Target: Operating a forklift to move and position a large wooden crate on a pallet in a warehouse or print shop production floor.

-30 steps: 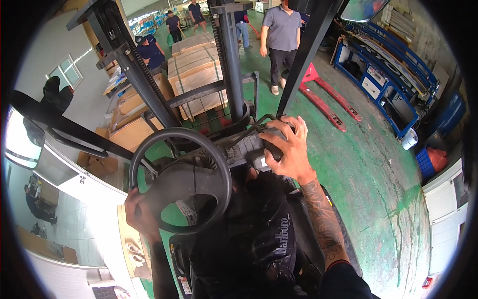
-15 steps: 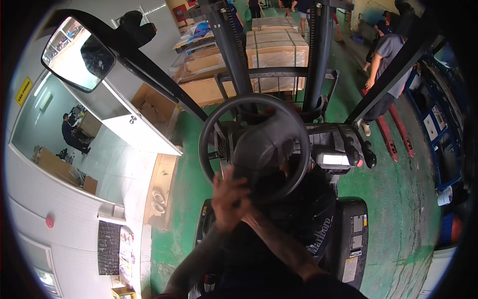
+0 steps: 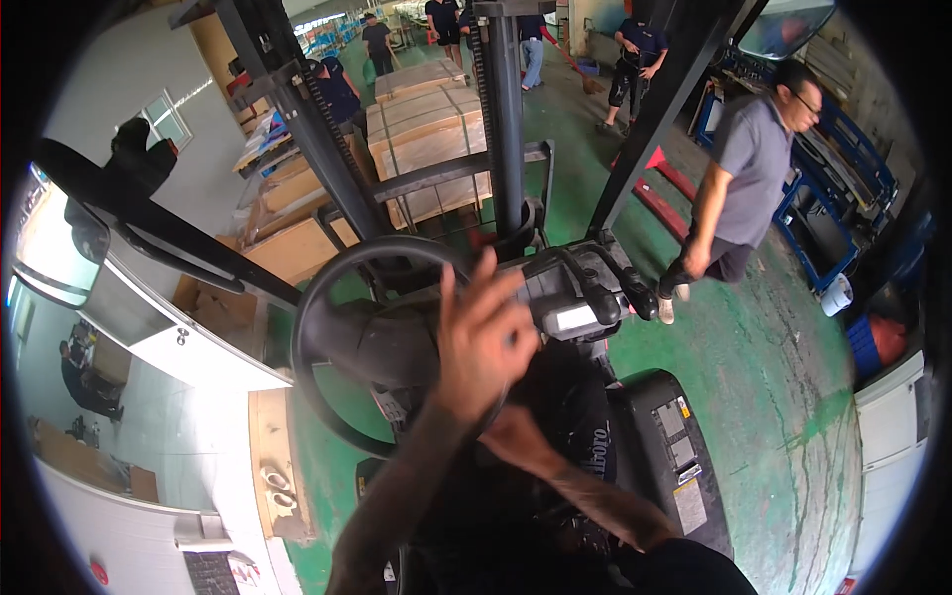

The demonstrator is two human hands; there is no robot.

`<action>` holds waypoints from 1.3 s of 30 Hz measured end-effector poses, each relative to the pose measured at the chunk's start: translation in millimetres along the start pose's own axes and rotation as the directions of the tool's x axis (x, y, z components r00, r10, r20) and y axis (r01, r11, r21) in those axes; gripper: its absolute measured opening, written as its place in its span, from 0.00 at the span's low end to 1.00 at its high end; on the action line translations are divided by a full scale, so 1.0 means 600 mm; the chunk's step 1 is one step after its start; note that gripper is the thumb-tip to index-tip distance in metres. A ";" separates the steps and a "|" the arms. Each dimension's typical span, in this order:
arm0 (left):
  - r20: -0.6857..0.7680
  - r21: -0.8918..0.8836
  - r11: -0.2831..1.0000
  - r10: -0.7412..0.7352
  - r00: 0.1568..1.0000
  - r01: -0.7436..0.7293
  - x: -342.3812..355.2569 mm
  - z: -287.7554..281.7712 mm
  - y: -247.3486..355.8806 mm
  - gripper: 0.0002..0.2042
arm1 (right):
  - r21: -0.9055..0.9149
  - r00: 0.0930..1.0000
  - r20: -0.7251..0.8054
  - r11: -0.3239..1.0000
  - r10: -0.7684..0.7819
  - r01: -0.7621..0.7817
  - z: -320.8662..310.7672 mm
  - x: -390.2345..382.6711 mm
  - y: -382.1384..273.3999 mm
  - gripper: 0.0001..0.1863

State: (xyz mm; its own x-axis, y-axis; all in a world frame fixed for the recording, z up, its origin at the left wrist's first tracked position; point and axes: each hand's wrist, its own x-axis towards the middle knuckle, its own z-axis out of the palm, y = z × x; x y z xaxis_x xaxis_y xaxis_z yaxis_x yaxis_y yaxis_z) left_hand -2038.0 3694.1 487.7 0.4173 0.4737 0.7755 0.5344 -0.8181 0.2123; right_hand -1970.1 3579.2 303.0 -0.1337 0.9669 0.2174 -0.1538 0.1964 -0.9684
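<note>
My left hand (image 3: 481,342) is raised over the right side of the black steering wheel (image 3: 315,392), its fingers spread and nothing in it. Just below it, my right hand (image 3: 516,436) lies close to the left wrist. The fingers of that hand are hidden and smeared, so I cannot make out their pose. Beyond the wheel stand the dark mast uprights (image 3: 508,149) of a forklift. Black control levers (image 3: 595,297) rise to the right of my left hand.
Strapped cardboard crates (image 3: 426,139) stand ahead, past the mast. A person in a grey shirt (image 3: 744,159) walks close on the right, near a red pallet jack (image 3: 659,213). Several other people are farther off. At left, a white door (image 3: 198,342) stands ajar beside a mirror (image 3: 59,238).
The view has swung right, so the wheel and mast sit farther left. My hands, crossed before, have come apart somewhat, and the left has risen with fingers spreading. The grey-shirted person shows more fully.
</note>
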 end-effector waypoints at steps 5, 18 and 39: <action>-0.204 -0.001 0.950 -0.306 0.930 0.312 0.092 -0.127 -0.212 0.07 | -0.800 0.716 -0.235 0.549 -0.658 0.242 -0.190 0.004 -0.233 0.11; -0.422 0.002 0.853 -0.472 0.774 0.522 -0.229 -0.227 -0.138 0.06 | -0.925 0.720 -0.207 0.373 -0.662 0.077 -0.330 0.048 -0.218 0.28; -0.212 0.109 0.937 -0.305 0.928 0.333 0.074 -0.136 -0.194 0.03 | -0.930 0.730 -0.186 0.357 -0.658 0.084 -0.301 0.087 -0.233 0.28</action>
State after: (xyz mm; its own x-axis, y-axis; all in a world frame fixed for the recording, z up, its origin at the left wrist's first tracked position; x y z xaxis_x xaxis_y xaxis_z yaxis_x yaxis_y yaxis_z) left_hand -2141.6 3783.6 546.2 0.0679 0.6204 0.7814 0.7197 -0.5729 0.3923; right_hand -1779.1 3631.8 427.6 0.1859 0.6065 0.7730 0.8447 0.3032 -0.4411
